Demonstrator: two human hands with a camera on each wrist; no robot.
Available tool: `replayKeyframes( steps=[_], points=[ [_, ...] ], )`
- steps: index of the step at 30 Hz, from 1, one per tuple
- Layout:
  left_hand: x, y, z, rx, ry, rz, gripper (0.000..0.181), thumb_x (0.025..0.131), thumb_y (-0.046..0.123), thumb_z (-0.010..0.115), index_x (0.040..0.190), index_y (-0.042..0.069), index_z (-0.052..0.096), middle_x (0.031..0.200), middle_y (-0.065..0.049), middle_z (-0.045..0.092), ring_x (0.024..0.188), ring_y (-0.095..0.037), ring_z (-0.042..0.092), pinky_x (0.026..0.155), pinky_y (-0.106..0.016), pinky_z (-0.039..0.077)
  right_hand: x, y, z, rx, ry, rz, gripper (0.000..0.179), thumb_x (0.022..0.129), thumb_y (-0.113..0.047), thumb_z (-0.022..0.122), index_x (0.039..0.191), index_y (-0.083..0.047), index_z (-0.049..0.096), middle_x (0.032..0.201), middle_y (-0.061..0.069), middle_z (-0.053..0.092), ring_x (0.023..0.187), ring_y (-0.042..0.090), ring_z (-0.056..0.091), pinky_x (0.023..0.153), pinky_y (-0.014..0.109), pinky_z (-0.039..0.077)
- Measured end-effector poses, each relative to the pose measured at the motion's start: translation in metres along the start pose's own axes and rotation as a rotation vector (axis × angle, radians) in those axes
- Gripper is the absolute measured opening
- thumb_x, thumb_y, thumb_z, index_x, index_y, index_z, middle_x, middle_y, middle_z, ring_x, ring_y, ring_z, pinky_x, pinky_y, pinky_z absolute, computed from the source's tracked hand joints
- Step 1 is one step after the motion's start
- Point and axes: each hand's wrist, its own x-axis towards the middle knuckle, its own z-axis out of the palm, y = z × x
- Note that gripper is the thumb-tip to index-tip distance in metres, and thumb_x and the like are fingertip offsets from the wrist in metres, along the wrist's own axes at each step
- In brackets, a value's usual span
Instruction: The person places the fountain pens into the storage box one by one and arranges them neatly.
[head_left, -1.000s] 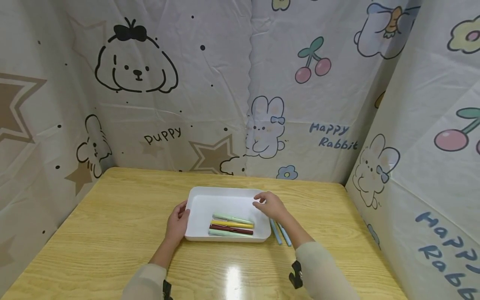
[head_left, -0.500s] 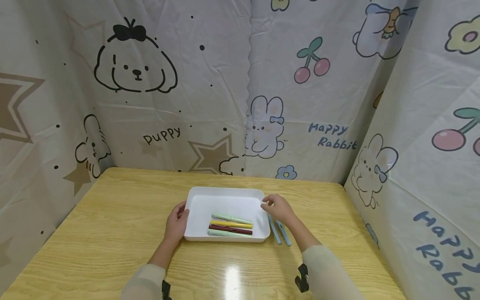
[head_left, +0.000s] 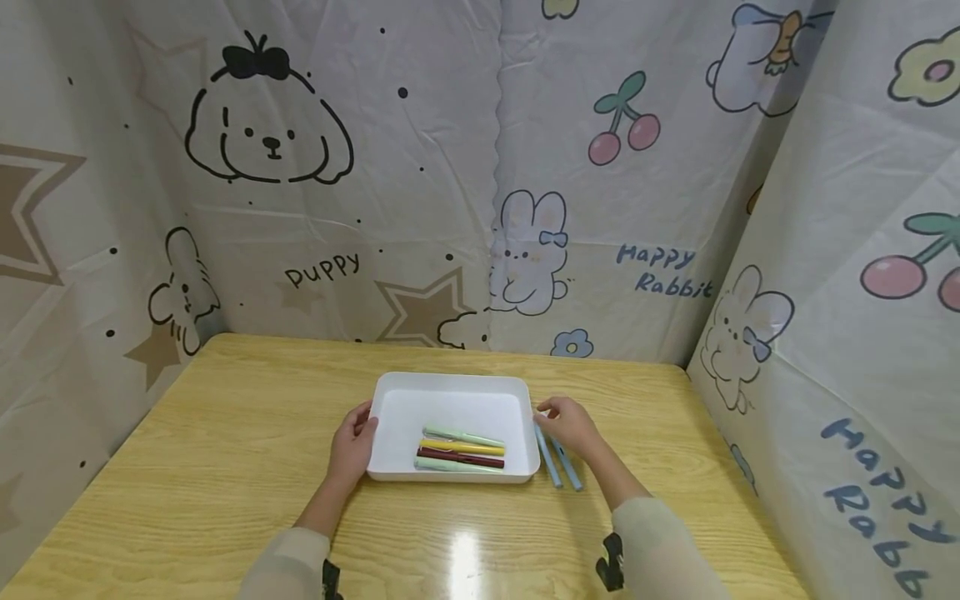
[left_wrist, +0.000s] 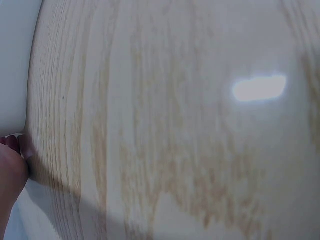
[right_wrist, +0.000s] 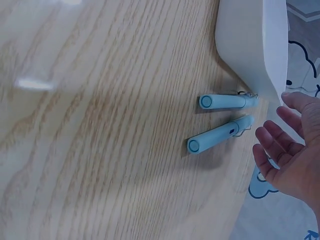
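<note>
Loosely bent and holding nothing, the fingers of the right hand (head_left: 572, 427) hover over the far ends of two slim light-blue pens (right_wrist: 225, 101), which lie beside the right edge of the rectangular white tray (head_left: 450, 404). The left hand (head_left: 349, 448) rests at the tray's left edge; whether it grips cannot be told. Near the tray's front edge lie a glossy yellow pen (head_left: 461, 448), a dark-red pen (head_left: 461, 458) and two pale-green pens (head_left: 465, 436). Reaching for a blue pen seems the step; a pinch is called for.
</note>
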Motion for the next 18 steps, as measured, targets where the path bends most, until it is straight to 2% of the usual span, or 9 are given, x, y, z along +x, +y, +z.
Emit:
replayKeyframes(
  steps=[7,18],
  points=[
    [0.000,-0.001,0.000,-0.005,0.005,0.005,0.040,0.099,0.015,0.042,0.138,0.005,0.042,0.134,-0.020,0.048,0.114,-0.029,0.049,0.093,-0.038,0.042,-0.004,0.009,-0.003,0.031,0.004,0.042,0.031,0.091,-0.024,0.058,0.112,-0.002,0.064,0.106,0.016,0.062,0.094,0.026,0.057,0.079,0.041,0.048],
    [0.002,-0.004,0.001,-0.013,-0.001,0.002,0.040,0.100,0.016,0.042,0.138,0.005,0.042,0.135,-0.020,0.047,0.117,-0.030,0.048,0.096,-0.041,0.040,-0.009,0.019,-0.005,0.054,0.010,0.061,0.029,0.090,-0.020,0.059,0.110,0.001,0.065,0.104,0.017,0.064,0.095,0.028,0.059,0.082,0.043,0.048]
  ],
)
